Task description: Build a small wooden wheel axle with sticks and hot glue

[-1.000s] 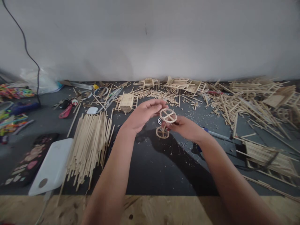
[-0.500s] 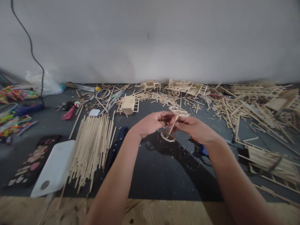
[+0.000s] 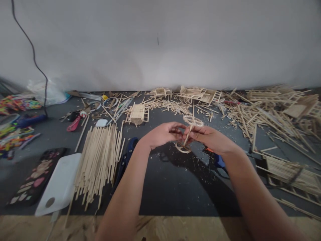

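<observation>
Left hand: the left hand (image 3: 163, 134) sits at the centre of the frame, fingers curled in, pinching the wheel piece from the left side.
Right hand: the right hand (image 3: 209, 138) meets it from the right, fingers closed on the same piece; the fingertips of both hands nearly touch.
Wheel piece: the wheel piece (image 3: 188, 132) is two small wooden spoked wheels joined by a thin stick, held above the tabletop between the hands, tilted, with one wheel up behind the fingers and the other low beneath them.
Tabletop: the dark tabletop (image 3: 170, 180) is strewn with wood chips under the hands.
Stick bundle: a bundle of sticks (image 3: 99, 160) lies left of centre, well apart from the hands.
Tray: a white tray (image 3: 59, 184) lies at the lower left, just beside the bundle.
Small carts: wooden carts (image 3: 198, 93) stand along the wall at the upper middle.
Loose sticks: a heap of loose sticks (image 3: 250, 117) spreads across the right.
</observation>
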A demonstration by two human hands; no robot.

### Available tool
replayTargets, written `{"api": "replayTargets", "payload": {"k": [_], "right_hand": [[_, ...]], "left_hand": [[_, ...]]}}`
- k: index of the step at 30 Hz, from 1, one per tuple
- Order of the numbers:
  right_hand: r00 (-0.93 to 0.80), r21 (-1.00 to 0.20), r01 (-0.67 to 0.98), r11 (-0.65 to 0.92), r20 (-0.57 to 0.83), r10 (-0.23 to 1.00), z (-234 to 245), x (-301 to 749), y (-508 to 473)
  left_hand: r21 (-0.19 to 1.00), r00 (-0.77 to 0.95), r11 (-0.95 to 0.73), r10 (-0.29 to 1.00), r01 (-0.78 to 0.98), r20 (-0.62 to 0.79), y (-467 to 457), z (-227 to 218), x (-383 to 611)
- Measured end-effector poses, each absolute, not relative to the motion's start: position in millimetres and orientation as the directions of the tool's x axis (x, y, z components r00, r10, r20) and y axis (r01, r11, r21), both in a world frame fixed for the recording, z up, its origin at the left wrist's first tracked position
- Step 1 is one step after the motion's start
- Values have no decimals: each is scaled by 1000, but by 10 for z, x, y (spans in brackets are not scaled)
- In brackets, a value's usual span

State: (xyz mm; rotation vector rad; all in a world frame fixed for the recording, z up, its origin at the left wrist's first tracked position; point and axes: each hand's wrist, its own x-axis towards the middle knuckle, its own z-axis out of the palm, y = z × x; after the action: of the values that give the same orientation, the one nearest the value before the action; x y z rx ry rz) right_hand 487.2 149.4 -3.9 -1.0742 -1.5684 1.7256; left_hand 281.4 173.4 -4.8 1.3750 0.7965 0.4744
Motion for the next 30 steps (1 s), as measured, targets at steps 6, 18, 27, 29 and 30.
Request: {"api": "replayTargets", "payload": {"k": [6, 18, 27, 29, 30], "right_hand": [[-503, -978, 104, -180, -208, 839, -40, 4893, 1502], [-452, -989, 57, -138, -149, 879, -97, 4946, 1535], [-348, -989, -73, -129, -96, 933, -94, 4969, 1541], [-325, -989, -97, -111, -74, 943, -77, 4976, 1541], [-314, -989, -106, -101, -63, 947, -66, 4983, 1540]], "left_hand": [[976, 626, 123, 751, 179, -210, 1753, -60, 2802], [968, 485, 131, 846, 214, -222, 1787, -6, 2629], [933, 446, 90, 859, 349, -250, 1830, -97, 2590], [902, 439, 37, 865, 431, -245, 1834, -121, 2593], [877, 435, 10, 866, 481, -248, 1837, -135, 2593]]}}
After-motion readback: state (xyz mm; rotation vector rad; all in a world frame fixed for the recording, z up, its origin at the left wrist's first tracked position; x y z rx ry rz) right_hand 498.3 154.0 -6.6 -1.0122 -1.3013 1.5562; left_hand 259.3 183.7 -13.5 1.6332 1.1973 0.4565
